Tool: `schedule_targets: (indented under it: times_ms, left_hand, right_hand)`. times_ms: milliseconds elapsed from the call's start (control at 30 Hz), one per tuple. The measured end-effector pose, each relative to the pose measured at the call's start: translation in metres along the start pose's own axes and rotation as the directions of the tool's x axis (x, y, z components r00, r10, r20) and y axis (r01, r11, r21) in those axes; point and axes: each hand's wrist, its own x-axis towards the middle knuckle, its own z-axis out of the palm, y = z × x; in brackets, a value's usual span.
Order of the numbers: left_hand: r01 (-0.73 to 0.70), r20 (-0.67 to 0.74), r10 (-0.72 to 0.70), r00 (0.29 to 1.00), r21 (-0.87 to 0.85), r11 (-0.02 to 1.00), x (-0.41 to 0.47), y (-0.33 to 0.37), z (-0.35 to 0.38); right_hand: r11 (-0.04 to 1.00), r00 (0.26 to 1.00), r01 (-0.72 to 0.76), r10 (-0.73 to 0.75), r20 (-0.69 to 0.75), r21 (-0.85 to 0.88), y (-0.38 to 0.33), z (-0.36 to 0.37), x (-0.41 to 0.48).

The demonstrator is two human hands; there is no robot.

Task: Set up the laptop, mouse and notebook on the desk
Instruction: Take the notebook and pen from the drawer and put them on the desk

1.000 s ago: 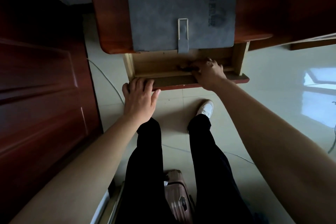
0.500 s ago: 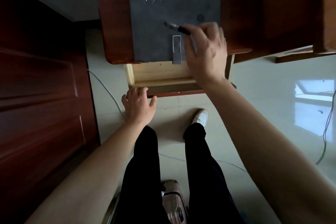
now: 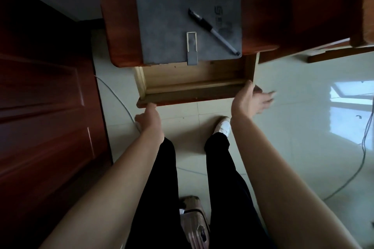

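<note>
A grey ring-bound notebook (image 3: 178, 22) lies shut on the red-brown desk (image 3: 273, 6), its clasp hanging over the front edge. A black-capped pen (image 3: 213, 30) rests slantwise on its cover. Under the desk a pale wooden drawer (image 3: 194, 85) stands pulled out and looks bare inside. My left hand (image 3: 150, 117) touches the left end of the drawer front with its fingertips. My right hand (image 3: 252, 100) is at the right end, thumb against the front, fingers spread and blurred. No laptop or mouse is in view.
A dark red wooden door (image 3: 44, 117) fills the left side. Thin cables (image 3: 360, 163) run over the pale tiled floor on both sides. A pink suitcase (image 3: 195, 224) stands between my legs, and a white shoe (image 3: 223, 126) is under the drawer.
My right hand took the pen out of the drawer, laid it on the notebook, let go and dropped to the drawer front's right end. My left hand slid down off the front's top.
</note>
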Motion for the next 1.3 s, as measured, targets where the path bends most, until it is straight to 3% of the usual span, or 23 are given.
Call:
schedule_targets:
  times_ms: [67, 133, 267, 433, 633, 700, 833, 1100, 1167, 1233, 1267, 1300]
  left_hand:
    - [0.18, 0.221, -0.126, 0.967, -0.247, 0.952, -0.005, 0.004, 0.001]
    - [0.246, 0.354, -0.108, 0.929, -0.371, 0.896, -0.009, 0.011, 0.005]
    - [0.258, 0.401, -0.045, 0.915, -0.497, 0.828, -0.023, 0.03, 0.015]
    - [0.15, 0.313, -0.001, 0.95, -0.452, 0.879, -0.041, 0.042, 0.022]
    - [0.105, 0.357, 0.095, 0.929, -0.503, 0.858, -0.049, 0.063, 0.033]
    - [0.099, 0.392, 0.143, 0.909, -0.535, 0.839, -0.043, 0.078, 0.034]
    - [0.15, 0.548, 0.23, 0.805, -0.562, 0.814, -0.034, 0.1, 0.035]
    - [0.017, 0.579, 0.215, 0.786, -0.368, 0.93, -0.026, 0.089, 0.02]
    - [-0.032, 0.56, 0.216, 0.8, -0.32, 0.947, -0.028, 0.087, 0.015]
    - [-0.041, 0.558, 0.203, 0.804, -0.289, 0.956, -0.032, 0.084, 0.013]
    - [-0.041, 0.562, 0.196, 0.803, -0.275, 0.96, -0.034, 0.083, 0.012]
    - [-0.044, 0.569, 0.189, 0.8, -0.258, 0.965, -0.035, 0.083, 0.012]
  right_hand:
    - [0.919, 0.906, -0.368, 0.322, 0.274, 0.137, 0.008, -0.002, 0.01]
    - [0.84, 0.789, -0.5, 0.343, 0.51, 0.209, 0.011, -0.005, 0.008]
    - [0.779, 0.769, -0.52, 0.249, 0.588, 0.351, -0.004, -0.002, -0.001]
    - [0.787, 0.789, -0.483, 0.201, 0.581, 0.383, -0.02, 0.0, -0.02]
    - [0.759, 0.761, -0.468, 0.087, 0.642, 0.452, -0.045, 0.002, -0.014]
    - [0.756, 0.736, -0.467, 0.044, 0.676, 0.459, -0.054, 0.007, -0.011]
    - [0.759, 0.664, -0.462, -0.047, 0.746, 0.459, -0.074, 0.018, -0.009]
    - [0.902, 0.685, -0.261, -0.078, 0.725, 0.344, -0.066, 0.008, -0.006]
    - [0.916, 0.725, -0.229, -0.065, 0.686, 0.329, -0.066, 0.006, -0.008]
    - [0.936, 0.878, -0.105, -0.072, 0.474, 0.337, -0.065, 0.007, -0.013]
    - [0.954, 0.936, 0.039, -0.139, 0.324, 0.297, -0.064, 0.005, -0.018]
    - [0.949, 0.944, 0.206, -0.257, 0.207, 0.236, -0.065, 0.003, -0.025]
